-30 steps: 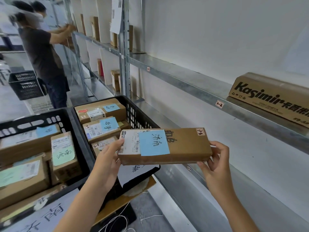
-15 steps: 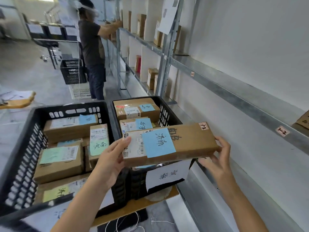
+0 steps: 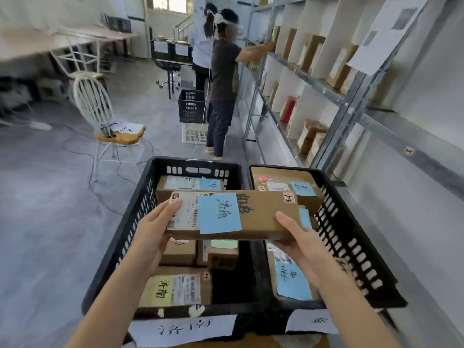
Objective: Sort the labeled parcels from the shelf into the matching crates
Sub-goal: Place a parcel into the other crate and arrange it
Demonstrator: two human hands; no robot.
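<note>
Bearing blue note [image 3: 219, 213], flat brown parcel [image 3: 266, 216]

A parcel sorting room: metal shelving [image 3: 334, 79] with cardboard boxes along the right, labelled black crates [image 3: 140, 212] of parcels near.

Both hands [image 3: 153, 237] [image 3: 301, 243] gripping parcel [image 3: 261, 214], above crates [image 3: 140, 209]

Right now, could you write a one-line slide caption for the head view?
Left hand and right hand hold a blue-labeled parcel above the left crate and right crate.
</note>
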